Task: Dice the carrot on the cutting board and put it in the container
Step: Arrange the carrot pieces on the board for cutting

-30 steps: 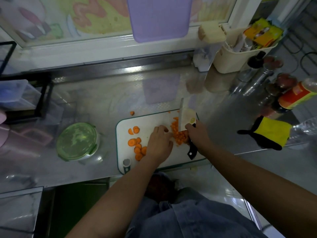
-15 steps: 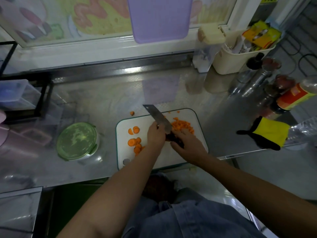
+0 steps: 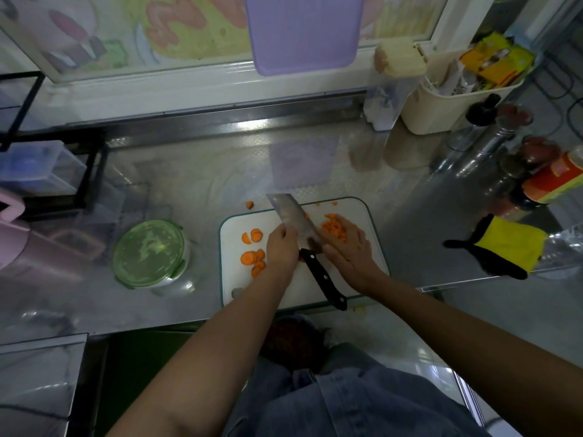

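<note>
Left fingers (image 3: 285, 231): curled round the knife (image 3: 288, 212) blade at centre frame; the left hand (image 3: 281, 249) now steadies it.
Right fingers (image 3: 342, 224): flat and loose on the diced carrot (image 3: 331, 230), gripping nothing; the right hand (image 3: 348, 247) has let go of the black handle it held a moment ago.
Carrot slices (image 3: 252, 258): uncut, on the left side of the cutting board (image 3: 239, 288).
Container (image 3: 150, 252): left of the board, green lid on.
Meaning: chopping has paused, probably to gather the dice.

Single head-worn wide-angle view; looks forward and down over counter (image 3: 220, 171); cutting board (image 3: 232, 247) close below, centre.
</note>
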